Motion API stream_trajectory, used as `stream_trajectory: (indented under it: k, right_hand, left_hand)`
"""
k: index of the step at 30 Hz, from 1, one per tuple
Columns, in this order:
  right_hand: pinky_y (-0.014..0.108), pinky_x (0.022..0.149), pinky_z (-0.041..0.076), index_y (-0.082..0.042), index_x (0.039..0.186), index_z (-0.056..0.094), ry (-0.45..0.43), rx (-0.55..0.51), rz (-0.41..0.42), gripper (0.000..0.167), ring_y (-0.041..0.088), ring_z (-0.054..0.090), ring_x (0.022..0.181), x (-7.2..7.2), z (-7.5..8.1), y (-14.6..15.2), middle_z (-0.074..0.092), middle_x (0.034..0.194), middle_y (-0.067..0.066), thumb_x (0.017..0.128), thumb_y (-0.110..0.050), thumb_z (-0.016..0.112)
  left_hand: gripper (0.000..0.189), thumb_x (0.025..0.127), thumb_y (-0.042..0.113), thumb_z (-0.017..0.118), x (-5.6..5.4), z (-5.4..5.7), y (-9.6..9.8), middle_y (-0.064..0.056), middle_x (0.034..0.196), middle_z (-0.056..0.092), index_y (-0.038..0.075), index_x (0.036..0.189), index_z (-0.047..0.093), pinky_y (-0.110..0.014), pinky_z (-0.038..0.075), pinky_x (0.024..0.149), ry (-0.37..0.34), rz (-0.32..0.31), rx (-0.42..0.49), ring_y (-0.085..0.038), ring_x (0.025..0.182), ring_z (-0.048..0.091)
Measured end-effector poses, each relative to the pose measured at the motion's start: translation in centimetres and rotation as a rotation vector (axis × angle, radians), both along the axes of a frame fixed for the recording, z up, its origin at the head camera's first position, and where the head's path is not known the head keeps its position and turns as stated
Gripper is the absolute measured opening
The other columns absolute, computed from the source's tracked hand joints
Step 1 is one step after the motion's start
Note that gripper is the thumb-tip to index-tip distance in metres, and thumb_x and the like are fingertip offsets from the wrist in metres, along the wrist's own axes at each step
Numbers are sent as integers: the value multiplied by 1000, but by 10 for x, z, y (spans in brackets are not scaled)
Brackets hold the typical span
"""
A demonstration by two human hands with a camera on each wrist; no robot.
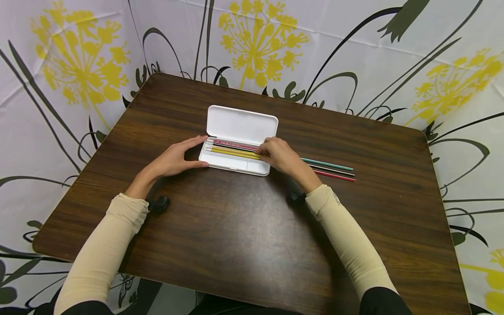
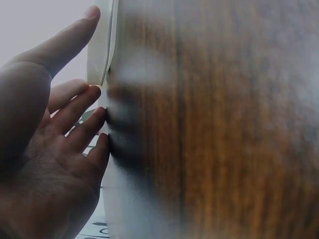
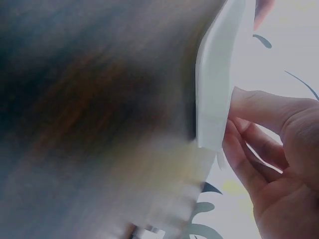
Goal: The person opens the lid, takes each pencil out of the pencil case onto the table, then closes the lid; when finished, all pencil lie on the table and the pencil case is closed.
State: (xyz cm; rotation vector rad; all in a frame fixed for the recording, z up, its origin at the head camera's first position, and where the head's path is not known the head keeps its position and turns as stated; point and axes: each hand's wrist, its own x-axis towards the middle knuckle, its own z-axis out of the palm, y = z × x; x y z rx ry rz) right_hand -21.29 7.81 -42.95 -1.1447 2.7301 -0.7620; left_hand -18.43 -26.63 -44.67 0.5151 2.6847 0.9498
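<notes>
A white pencil case (image 1: 241, 121) lies on the table with its lid raised at the back. In its tray are several pencils, among them a pink-red pencil (image 1: 232, 144), a black one and yellow pencils (image 1: 232, 151), their pale eraser ends at the left. My left hand (image 1: 173, 158) is at the case's left end, thumb and fingers extended, touching its front and back corners. In the left wrist view that thumb lies along the case's side. My right hand (image 1: 279, 154) reaches over the tray's right part and pinches a yellow pencil's right end; its fingertips partly hide the pencil ends.
A green pencil (image 1: 328, 163), a black pencil (image 1: 328, 169) and a red pencil (image 1: 334, 176) lie on the brown table (image 1: 236, 227) to the right of the case, their left ends hidden by the right hand. A flower-patterned curtain (image 1: 327, 52) hangs behind the table.
</notes>
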Motion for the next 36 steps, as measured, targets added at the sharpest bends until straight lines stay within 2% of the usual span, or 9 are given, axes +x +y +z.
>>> stream_trajectory:
  k: [5,10,17,21,29,36]
  right_hand:
    - [36,78,47,-7,97,79,17,-32,-23,12,20,61,84,1,-3,1,68,89,5,87,-3,72]
    - [31,72,48,-8,97,79,4,-145,-57,11,16,61,78,2,-8,5,71,86,2,86,-6,75]
    - [27,68,52,-8,95,80,-168,-341,-161,10,10,65,74,4,-11,12,74,88,-3,85,-11,78]
    - [27,65,53,-10,92,81,-249,-427,-232,9,10,68,74,4,-13,16,74,85,-3,83,-14,80]
    - [27,63,51,-16,88,82,-309,-479,-301,8,13,68,73,5,-11,27,74,83,-4,81,-18,83]
    - [25,60,50,-16,92,81,-372,-514,-328,10,15,66,74,9,-9,51,74,88,-1,81,-17,82]
  left_hand:
    - [87,83,46,77,1,-1,-1,-14,158,27,23,154,34,-59,22,109,1,-4,-1,-34,144,23]
    - [87,82,48,77,0,-2,-1,-12,158,28,24,154,34,-57,23,110,1,-3,-7,-32,144,24]
    - [88,82,50,77,0,-2,-1,-11,158,27,26,155,33,-57,23,110,-7,2,-19,-32,144,24]
    - [88,82,50,76,0,-2,-1,-11,158,27,26,155,33,-57,23,110,-6,4,-20,-32,144,24]
    - [87,83,47,77,0,-2,0,-13,158,27,24,155,33,-58,22,110,1,-2,-9,-34,144,23]
    - [87,83,49,76,-1,-1,0,-11,158,27,26,155,33,-57,23,110,1,1,-12,-32,144,23]
